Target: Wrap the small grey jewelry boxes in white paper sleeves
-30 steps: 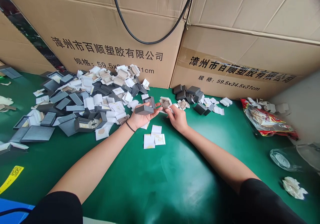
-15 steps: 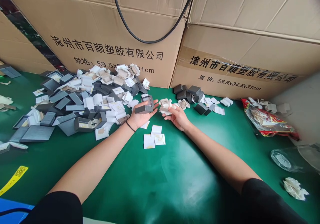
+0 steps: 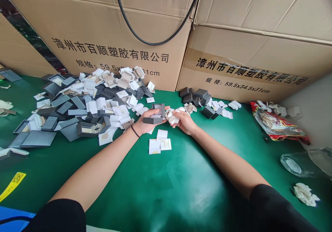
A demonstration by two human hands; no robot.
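Observation:
Near the middle of the view, my left hand [image 3: 145, 122] holds a small open dark grey box [image 3: 158, 113], its thumb on the box's edge. Just right of it, my right hand [image 3: 185, 121] has its fingers closed on a white folded insert [image 3: 174, 116]. The insert is close to the box; whether they touch cannot be made out. Below both hands, white paper squares [image 3: 160, 142] lie on the green table [image 3: 166, 190]. A large pile of grey boxes and white inserts [image 3: 88, 104] is to the left of my left hand.
Several closed dark boxes [image 3: 198, 97] and white scraps [image 3: 227, 113] sit behind my right hand. Large cartons [image 3: 116, 24] stand along the back. A red plastic bag [image 3: 278, 124], a clear glass [image 3: 294, 164] and crumpled paper [image 3: 306, 194] are at the right.
The grey box in my left hand has turned and moved slightly right, and my left thumb now rests on it. The white insert in my right hand has tilted.

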